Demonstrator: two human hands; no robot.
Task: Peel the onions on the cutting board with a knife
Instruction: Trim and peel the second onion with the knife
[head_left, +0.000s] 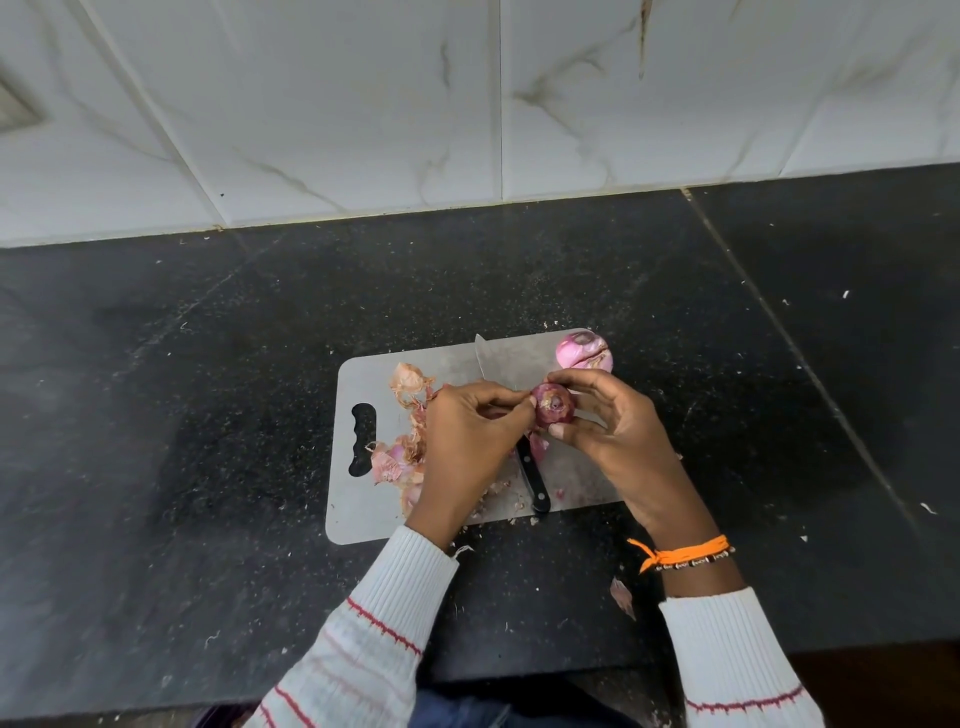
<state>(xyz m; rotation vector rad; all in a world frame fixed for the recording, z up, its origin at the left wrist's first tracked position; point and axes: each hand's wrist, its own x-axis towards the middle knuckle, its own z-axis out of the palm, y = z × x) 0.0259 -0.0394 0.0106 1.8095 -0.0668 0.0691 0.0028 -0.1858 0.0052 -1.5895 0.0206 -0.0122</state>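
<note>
A small red onion (554, 407) is held above the grey cutting board (363, 499). My right hand (610, 426) grips it between thumb and fingers. My left hand (470, 441) pinches at the onion's left side with its fingertips. The knife (532, 480) lies on the board under my hands, black handle toward me, blade (488, 358) pointing away. A second, paler pink onion (583, 351) sits at the board's far right corner. Loose onion skins (408, 382) lie on the board's left part.
The board lies on a black stone counter (208, 415) strewn with small skin flakes; one larger skin piece (622, 595) lies near my right wrist. A white marble-tile wall (467, 104) rises behind. The counter's front edge runs below my forearms.
</note>
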